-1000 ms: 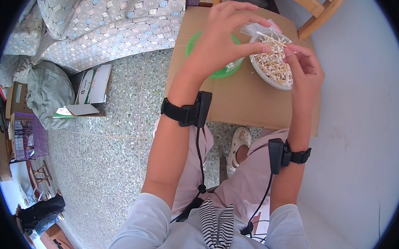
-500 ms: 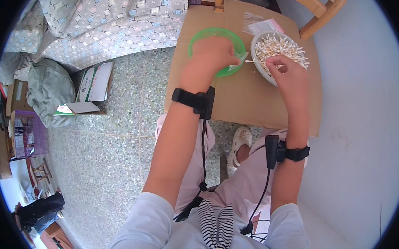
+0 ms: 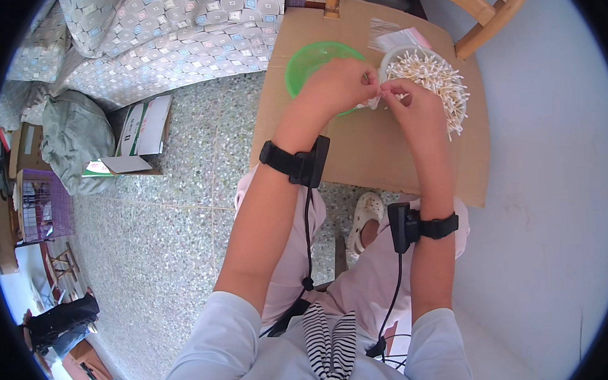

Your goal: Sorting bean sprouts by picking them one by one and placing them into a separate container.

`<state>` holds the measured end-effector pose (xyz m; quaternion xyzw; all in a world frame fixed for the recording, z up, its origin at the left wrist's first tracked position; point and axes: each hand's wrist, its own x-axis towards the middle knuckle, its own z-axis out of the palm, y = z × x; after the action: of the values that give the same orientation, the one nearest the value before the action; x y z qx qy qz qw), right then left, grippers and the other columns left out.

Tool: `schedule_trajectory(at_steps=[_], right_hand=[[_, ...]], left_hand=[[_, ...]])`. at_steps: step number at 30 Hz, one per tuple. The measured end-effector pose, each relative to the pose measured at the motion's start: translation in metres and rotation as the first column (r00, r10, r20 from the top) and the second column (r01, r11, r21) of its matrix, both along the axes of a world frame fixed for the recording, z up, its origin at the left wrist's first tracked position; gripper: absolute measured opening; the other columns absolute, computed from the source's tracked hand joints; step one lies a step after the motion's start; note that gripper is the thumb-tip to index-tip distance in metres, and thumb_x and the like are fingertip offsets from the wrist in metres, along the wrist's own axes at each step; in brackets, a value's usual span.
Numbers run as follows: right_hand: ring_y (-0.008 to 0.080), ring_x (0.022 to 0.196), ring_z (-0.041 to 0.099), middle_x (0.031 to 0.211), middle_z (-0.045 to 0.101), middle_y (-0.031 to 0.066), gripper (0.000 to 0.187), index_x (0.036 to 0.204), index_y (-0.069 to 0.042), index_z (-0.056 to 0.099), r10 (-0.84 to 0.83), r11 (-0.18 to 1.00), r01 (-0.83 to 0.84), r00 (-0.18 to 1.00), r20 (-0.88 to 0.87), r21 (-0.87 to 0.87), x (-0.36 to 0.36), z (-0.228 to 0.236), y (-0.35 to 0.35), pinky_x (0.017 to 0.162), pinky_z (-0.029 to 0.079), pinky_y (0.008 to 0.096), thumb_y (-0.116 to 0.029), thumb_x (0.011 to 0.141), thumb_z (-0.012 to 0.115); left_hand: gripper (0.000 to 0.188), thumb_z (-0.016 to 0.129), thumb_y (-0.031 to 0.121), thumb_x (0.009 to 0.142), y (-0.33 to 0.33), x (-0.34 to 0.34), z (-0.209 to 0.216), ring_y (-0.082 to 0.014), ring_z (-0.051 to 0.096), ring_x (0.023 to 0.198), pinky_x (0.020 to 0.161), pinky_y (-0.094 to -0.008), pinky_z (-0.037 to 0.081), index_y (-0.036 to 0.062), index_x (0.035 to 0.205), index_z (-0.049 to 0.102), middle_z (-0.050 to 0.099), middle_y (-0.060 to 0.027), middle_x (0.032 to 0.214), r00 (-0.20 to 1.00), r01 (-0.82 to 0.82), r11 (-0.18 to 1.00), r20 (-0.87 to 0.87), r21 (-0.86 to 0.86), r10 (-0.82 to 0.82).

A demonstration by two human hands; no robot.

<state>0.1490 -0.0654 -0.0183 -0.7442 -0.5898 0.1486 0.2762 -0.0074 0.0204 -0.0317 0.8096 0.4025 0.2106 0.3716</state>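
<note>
My left hand (image 3: 343,85) is closed over the near right side of a round green plastic basket (image 3: 298,70), pinching what looks like a small clear plastic bag (image 3: 371,104). Thumb and forefinger of my right hand (image 3: 416,108) are pressed together against the left fingertips. The cotton swab that hand held is almost wholly hidden between the fingers. Just beyond my right hand, a white bowl (image 3: 388,60) is heaped with loose cotton swabs (image 3: 429,77). What lies inside the basket is mostly covered by my left hand.
Basket and bowl stand on a cardboard sheet (image 3: 364,149). Clear bags with a pink strip (image 3: 413,38) lie behind the bowl. A wooden chair back (image 3: 495,25) rises at the far right, beside a pale wall (image 3: 544,177). Patterned cloth (image 3: 173,45) hangs at the far left.
My right hand has moved left from over the bowl, carrying a cotton swab to the left hand's fingertips. My left hand has shifted slightly right.
</note>
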Motion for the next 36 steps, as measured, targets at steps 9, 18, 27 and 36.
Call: schedule_trajectory(at_steps=[9, 18, 27, 36], right_hand=[[0.0227, 0.078, 0.07, 0.101, 0.073, 0.0067, 0.027, 0.116, -0.017, 0.066, 0.071, 0.982, -0.042, 0.985, -0.157, 0.182, -0.004, -0.009, 0.004, 0.071, 0.053, 0.0368, -0.019, 0.09, 0.065], [0.027, 0.08, 0.065, 0.097, 0.069, 0.0042, 0.024, 0.109, -0.02, 0.071, 0.009, 0.997, -0.005, 0.999, -0.048, 0.077, 0.022, -0.01, 0.004, 0.073, 0.051, 0.0381, -0.017, 0.086, 0.067], [0.0255, 0.091, 0.065, 0.102, 0.064, 0.0074, 0.028, 0.107, -0.021, 0.073, -0.012, 1.0, 0.016, 0.978, 0.207, -0.021, 0.057, -0.017, 0.004, 0.078, 0.051, 0.0397, -0.019, 0.079, 0.073], [0.0242, 0.087, 0.067, 0.09, 0.068, 0.0045, 0.027, 0.107, -0.02, 0.072, -0.057, 0.994, 0.072, 0.983, 0.177, -0.082, 0.047, -0.001, -0.001, 0.076, 0.051, 0.0381, -0.021, 0.079, 0.073]], left_hand=[[0.019, 0.069, 0.021, 0.086, 0.011, -0.006, -0.009, -0.0164, 0.067, 0.07, 0.065, -0.0303, 0.051, 0.0021, 0.09, 0.068, 0.07, -0.0089, 0.079, 0.98, -0.172, 0.985, 0.093, -0.03, 0.174], [0.03, 0.069, 0.036, 0.084, -0.003, -0.002, 0.01, -0.0272, 0.068, 0.076, 0.068, -0.0359, 0.051, 0.0083, 0.092, 0.075, 0.072, -0.0113, 0.084, 0.95, -0.215, 0.97, -0.208, 0.109, 0.234], [0.029, 0.063, 0.036, 0.088, -0.006, 0.006, 0.009, -0.028, 0.068, 0.079, 0.069, -0.0377, 0.052, 0.0097, 0.093, 0.074, 0.072, -0.0104, 0.085, 0.946, -0.315, 0.925, -0.013, 0.213, 0.325], [0.026, 0.063, 0.032, 0.089, -0.009, 0.009, 0.011, -0.028, 0.067, 0.074, 0.068, -0.0379, 0.052, 0.0082, 0.093, 0.073, 0.07, -0.0108, 0.081, 0.965, -0.242, 0.917, -0.017, 0.316, 0.261]])
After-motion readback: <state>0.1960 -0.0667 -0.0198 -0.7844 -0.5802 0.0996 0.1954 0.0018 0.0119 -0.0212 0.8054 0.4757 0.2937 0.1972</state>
